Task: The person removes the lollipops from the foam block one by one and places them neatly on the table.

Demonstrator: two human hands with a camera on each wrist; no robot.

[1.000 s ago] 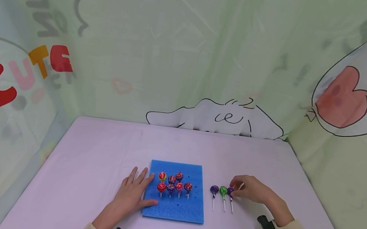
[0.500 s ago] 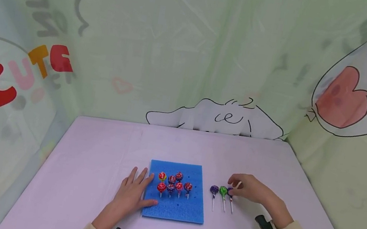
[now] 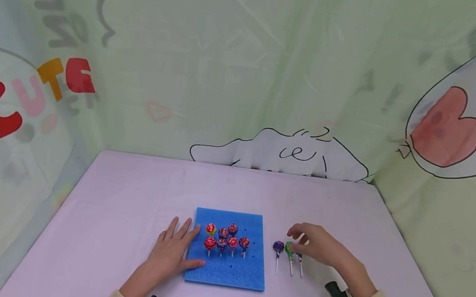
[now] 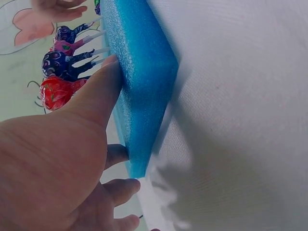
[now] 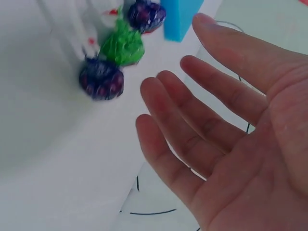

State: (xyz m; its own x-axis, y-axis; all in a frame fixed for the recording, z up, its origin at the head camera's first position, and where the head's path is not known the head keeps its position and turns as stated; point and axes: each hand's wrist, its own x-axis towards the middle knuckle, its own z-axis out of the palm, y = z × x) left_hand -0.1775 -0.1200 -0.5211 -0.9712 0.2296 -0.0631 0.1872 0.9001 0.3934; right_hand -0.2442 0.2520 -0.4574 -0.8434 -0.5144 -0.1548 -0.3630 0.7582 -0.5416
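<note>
My left hand rests along the left edge of a blue foam board. Its thumb touches the board's top and its other fingers are extended; the left wrist view shows the thumb against the foam. Several wrapped lollipops, such as a red one, stand with their sticks in the board. To the right lie a purple lollipop, a green lollipop and another dark purple lollipop. Above these hovers my right hand, fingers loosely bent and holding nothing. In the head view it hides part of the rightmost lollipop.
A pale cloth covers the table. Small holes dot the foam board's surface. Printed curtains stand behind and on both sides of the table. Both wrists wear a black device, one on the right wrist.
My right hand has shifted left, from beside the rightmost purple lollipop to over the green one. The left hand and the board have stayed in place.
</note>
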